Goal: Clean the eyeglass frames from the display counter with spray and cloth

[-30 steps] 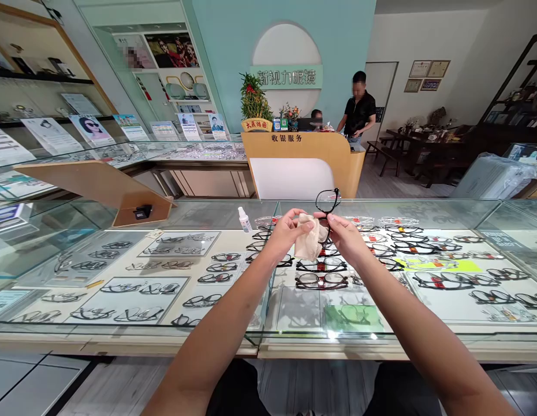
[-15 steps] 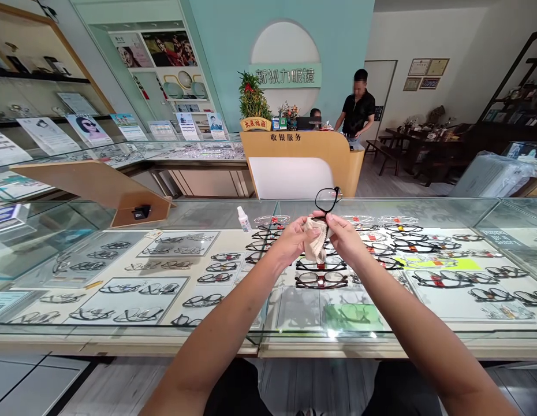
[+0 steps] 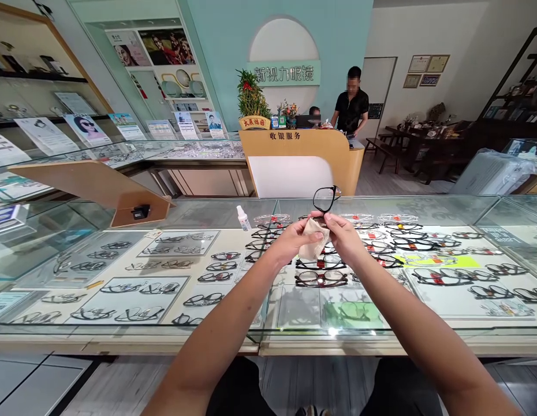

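Black-framed glasses [image 3: 325, 199] stand upright above the glass counter, one lens sticking up over my fingers. My right hand [image 3: 344, 237] pinches the frame from the right. My left hand [image 3: 292, 240] holds a beige cleaning cloth [image 3: 314, 242] bunched against the lower lens, which the cloth and fingers hide. Both hands meet in the middle of the view, over rows of displayed glasses [image 3: 321, 279] inside the case.
A small white spray bottle [image 3: 242, 218] stands on the glass counter [image 3: 208, 215] left of my hands. A wooden angled stand [image 3: 99, 188] sits at the left. Beyond is an orange cashier desk [image 3: 301, 159] with a person in black [image 3: 350, 108] behind it.
My hands shifted slightly left and the cloth bunched tighter around the lower lens; the view drifted a little. The person at the desk moved slightly left.
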Tool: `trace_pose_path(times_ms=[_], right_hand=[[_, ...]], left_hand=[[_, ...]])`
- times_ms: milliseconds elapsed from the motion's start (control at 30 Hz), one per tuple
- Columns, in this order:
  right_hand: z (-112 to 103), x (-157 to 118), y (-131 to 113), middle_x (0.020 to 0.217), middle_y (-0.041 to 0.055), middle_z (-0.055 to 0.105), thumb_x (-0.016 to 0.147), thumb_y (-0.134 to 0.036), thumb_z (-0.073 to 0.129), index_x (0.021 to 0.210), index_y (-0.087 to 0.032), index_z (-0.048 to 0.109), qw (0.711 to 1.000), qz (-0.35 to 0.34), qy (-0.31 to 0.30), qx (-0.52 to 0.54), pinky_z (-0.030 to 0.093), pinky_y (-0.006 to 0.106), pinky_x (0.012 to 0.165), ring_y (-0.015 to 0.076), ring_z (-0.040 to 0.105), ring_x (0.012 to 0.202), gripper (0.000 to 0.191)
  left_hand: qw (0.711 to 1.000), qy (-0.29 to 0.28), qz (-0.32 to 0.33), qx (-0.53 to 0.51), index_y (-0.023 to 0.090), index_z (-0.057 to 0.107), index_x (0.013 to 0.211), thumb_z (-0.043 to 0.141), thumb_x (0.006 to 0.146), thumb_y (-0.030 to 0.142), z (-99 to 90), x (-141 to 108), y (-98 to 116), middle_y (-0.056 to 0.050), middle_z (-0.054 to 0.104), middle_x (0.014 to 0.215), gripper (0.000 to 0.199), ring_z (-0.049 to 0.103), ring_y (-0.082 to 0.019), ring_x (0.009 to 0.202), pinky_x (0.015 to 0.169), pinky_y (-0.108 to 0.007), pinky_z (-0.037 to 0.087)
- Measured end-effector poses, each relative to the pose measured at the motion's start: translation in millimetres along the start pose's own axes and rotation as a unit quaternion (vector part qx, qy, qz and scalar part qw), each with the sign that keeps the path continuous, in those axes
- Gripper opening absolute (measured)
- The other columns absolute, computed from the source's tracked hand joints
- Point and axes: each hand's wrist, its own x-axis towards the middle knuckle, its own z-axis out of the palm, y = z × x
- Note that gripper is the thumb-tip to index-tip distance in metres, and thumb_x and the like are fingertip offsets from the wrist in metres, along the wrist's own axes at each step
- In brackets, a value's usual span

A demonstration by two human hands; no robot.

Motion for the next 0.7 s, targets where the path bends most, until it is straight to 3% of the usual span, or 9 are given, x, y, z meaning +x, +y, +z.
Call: trace_pose_path(times_ms=[100,200,367,500,700], right_hand=[[-0.2,-0.3,-0.4,0.098,0.0024,0.081,0.091,-0.062,0.079,0.114,-0.028,0.086,1.000,0.010,0.012,0.015,0.052,0.030,0.075,0.0181,0.066,0.080,0.041],[-1.4,-0.3,-1.5,0.092,0.0008,0.079,0.089,-0.061,0.081,0.113,-0.027,0.087,0.999,0.018,0.021,0.021,0.041,0.027,0.059,0.0120,0.049,0.062,0.042],[-0.2,-1.2,-5.6,0.112,0.0042,0.083,0.089,-0.059,0.082,0.108,-0.028,0.088,0.999,0.012,0.001,0.042,0.051,0.029,0.074,0.0182,0.068,0.085,0.037],[1.3,-2.0,-7.6,0.111,0.0046,0.084,0.090,-0.059,0.081,0.111,-0.029,0.087,0.999,0.006,-0.004,0.039,0.054,0.032,0.083,0.0220,0.074,0.095,0.037],[0.4,-1.7,-8.6,0.116,0.0042,0.084,0.090,-0.060,0.081,0.112,-0.029,0.088,0.999,0.001,-0.003,0.034,0.054,0.030,0.079,0.0219,0.075,0.097,0.039]], left_hand=[[0.999,-0.030,0.006,-0.020,0.026,0.068,0.143,0.106,0.061,0.030,2.1,-4.2,4.4,-0.004,0.078,0.106,0.091,0.070,-0.016,0.080,0.073,-0.027,0.052],[0.999,-0.034,-0.005,-0.022,0.018,0.072,0.135,0.106,0.059,0.034,3.4,-5.2,6.8,-0.006,0.078,0.100,0.085,0.070,-0.017,0.078,0.072,-0.028,0.053],[1.000,0.002,0.008,-0.017,0.013,0.080,0.109,0.101,0.066,0.056,0.9,-1.1,5.3,-0.006,0.077,0.092,0.064,0.068,-0.014,0.075,0.070,-0.025,0.051],[1.000,0.009,0.010,-0.008,0.014,0.079,0.111,0.104,0.063,0.049,-1.3,-0.1,5.7,-0.003,0.075,0.087,0.065,0.066,-0.013,0.069,0.066,-0.024,0.048],[1.000,0.007,-0.001,0.023,0.013,0.081,0.099,0.102,0.065,0.051,-4.3,-0.9,6.6,-0.005,0.076,0.086,0.056,0.066,-0.015,0.070,0.069,-0.028,0.049]])
